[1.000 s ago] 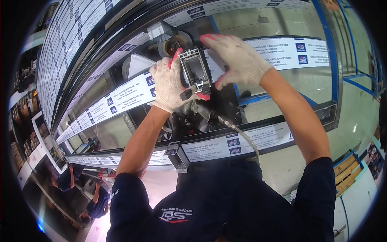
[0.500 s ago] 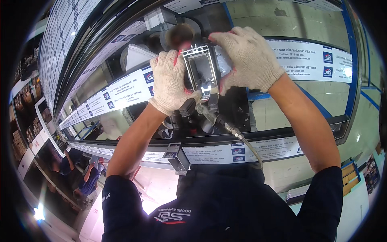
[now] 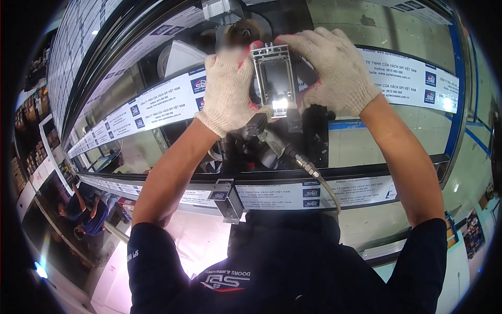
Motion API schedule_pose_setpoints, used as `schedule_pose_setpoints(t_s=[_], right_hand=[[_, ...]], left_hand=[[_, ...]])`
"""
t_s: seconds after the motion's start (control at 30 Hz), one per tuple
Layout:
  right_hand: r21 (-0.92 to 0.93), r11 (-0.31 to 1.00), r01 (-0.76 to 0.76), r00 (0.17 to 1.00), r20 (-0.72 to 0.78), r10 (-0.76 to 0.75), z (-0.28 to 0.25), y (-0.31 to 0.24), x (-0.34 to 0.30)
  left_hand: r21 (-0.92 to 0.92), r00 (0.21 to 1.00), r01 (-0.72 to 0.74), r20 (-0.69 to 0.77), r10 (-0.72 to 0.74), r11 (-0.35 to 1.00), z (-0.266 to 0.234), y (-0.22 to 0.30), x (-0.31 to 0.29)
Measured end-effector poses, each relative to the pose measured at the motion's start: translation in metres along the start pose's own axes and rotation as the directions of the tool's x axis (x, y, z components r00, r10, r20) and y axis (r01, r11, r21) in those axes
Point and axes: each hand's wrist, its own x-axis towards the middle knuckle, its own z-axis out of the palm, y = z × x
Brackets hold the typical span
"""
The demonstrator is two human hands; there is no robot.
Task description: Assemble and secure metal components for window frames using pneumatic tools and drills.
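Note:
A short section of hollow aluminium profile (image 3: 274,78), silver with a ribbed far end, sits upright between my two gloved hands. My left hand (image 3: 230,91), in an off-white knit glove with red on the fingers, grips its left side. My right hand (image 3: 334,70), gloved the same way, curves round the profile's dark right side; its fingertips are partly hidden. Just nearer than the profile lies an air tool (image 3: 274,142) with a black head, coupled to a thin hose (image 3: 329,193). Neither hand is on the tool's hose.
Long film-covered frame bars (image 3: 162,107) run across the work area, with another bar (image 3: 272,197) near my body. A small metal bracket (image 3: 227,201) stands on the near bar. Beyond my hands are a round roll (image 3: 243,34) and a metal block (image 3: 222,10). Two people (image 3: 94,217) are at lower left.
The whole view has shifted slightly. The profile, tilted a little before, now appears straighter, and both hands have moved along with it.

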Motion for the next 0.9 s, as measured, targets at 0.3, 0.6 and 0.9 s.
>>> schedule_pose_setpoints(t_s=[0.3,0.6,0.9], right_hand=[[0.034,0.989,0.147,0.988,-0.049,-0.145,-0.008,0.000,-0.001],[-0.018,0.996,0.087,0.996,-0.014,-0.087,-0.002,-0.001,0.001],[0.007,0.995,0.100,0.995,0.013,-0.100,-0.004,0.001,0.004]], left_hand=[[0.010,1.000,0.014,-0.016,-0.014,1.000,0.001,-0.001,-0.007],[-0.046,1.000,-0.020,-0.021,0.019,0.999,-0.006,0.000,-0.004],[-0.051,0.999,0.004,-0.049,-0.007,0.999,-0.002,-0.001,-0.006]])
